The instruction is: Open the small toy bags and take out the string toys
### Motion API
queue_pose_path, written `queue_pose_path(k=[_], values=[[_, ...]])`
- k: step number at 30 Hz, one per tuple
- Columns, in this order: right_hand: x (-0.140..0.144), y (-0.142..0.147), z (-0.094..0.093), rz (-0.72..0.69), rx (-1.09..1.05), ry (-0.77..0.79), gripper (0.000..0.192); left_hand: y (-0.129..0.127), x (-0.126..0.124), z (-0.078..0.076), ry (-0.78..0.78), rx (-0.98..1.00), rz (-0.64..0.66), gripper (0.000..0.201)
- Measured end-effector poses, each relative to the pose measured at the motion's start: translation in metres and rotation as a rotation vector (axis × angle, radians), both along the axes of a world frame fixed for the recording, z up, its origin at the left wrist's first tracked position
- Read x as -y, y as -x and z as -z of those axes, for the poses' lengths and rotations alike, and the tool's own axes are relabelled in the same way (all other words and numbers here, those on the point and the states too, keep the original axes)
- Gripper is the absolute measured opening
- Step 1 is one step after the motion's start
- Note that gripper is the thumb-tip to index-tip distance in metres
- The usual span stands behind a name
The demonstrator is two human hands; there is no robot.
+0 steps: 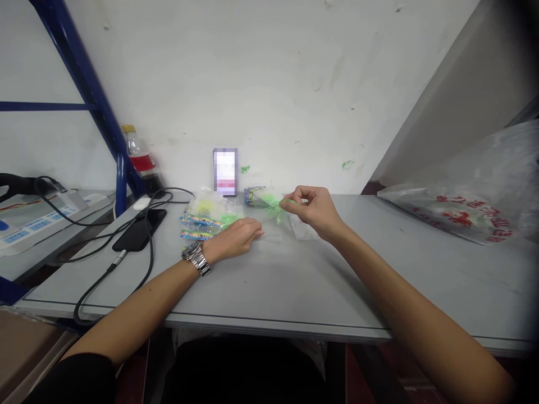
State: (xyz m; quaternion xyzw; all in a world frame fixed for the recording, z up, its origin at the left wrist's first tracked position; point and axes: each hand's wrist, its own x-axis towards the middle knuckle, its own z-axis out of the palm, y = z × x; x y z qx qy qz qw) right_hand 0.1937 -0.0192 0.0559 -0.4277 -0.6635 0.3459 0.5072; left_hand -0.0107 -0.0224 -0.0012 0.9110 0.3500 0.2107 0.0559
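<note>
My right hand [314,209] pinches a small green item [275,209] between thumb and fingers, just above the grey table [269,280]. A clear plastic bag [301,229] lies flat right under that hand. My left hand [238,235], with a metal watch on the wrist, rests palm down on the table with its fingers on clear plastic. Beside it lies a pile of small clear packets with colourful headers and green contents [206,216]. More such packets [256,195] lie further back near the wall.
A phone [225,171] leans upright against the wall. A black phone [141,229] with cables lies at the left, near a power strip [37,221] and a drink bottle [138,154]. A large plastic bag with red print [467,210] sits at the right.
</note>
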Motion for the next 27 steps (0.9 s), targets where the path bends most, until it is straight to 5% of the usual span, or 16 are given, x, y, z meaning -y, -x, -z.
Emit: queue_pose_path(k=[14, 27], values=[[-0.0022, -0.0014, 0.0017, 0.003, -0.003, -0.008, 0.041, -0.0012, 0.0094, -0.0090, 0.086, 0.047, -0.040, 0.009], [-0.0027, -0.0022, 0.0008, 0.032, -0.030, -0.013, 0.039, 0.0008, 0.0049, -0.0019, -0.025, -0.027, -0.159, 0.039]])
